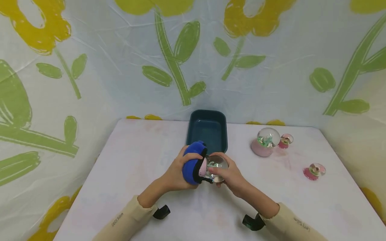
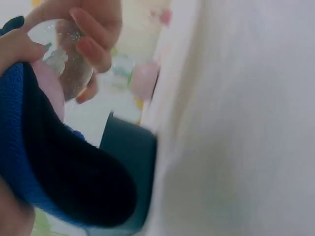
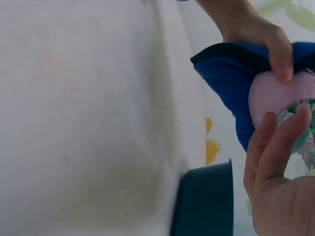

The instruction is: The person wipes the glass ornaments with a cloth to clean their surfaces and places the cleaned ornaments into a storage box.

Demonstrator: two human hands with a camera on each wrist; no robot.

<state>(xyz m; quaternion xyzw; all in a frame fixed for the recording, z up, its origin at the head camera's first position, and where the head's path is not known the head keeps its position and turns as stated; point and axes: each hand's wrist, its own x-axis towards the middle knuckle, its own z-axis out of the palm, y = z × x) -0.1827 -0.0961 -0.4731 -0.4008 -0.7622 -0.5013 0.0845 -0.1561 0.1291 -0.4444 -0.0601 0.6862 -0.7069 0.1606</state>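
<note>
Over the middle of the table, my left hand (image 1: 175, 173) grips a blue cloth (image 1: 190, 169) with a black edge. The cloth wraps around the pink base (image 3: 275, 93) of a snow globe (image 1: 221, 163), and the left thumb lies against that base in the right wrist view. My right hand (image 1: 234, 175) holds the globe's clear glass ball from the right, its fingers bent around it. Green and white figures show inside the glass. Part of the base is hidden by the cloth.
A dark teal tray (image 1: 224, 134) stands just behind the hands. To the right are another pink-based snow globe (image 1: 261, 148), a small pink globe (image 1: 283, 144) beside it, and a second small one (image 1: 310, 174) nearer the right edge. A flower-printed curtain (image 1: 120, 67) rises behind the table.
</note>
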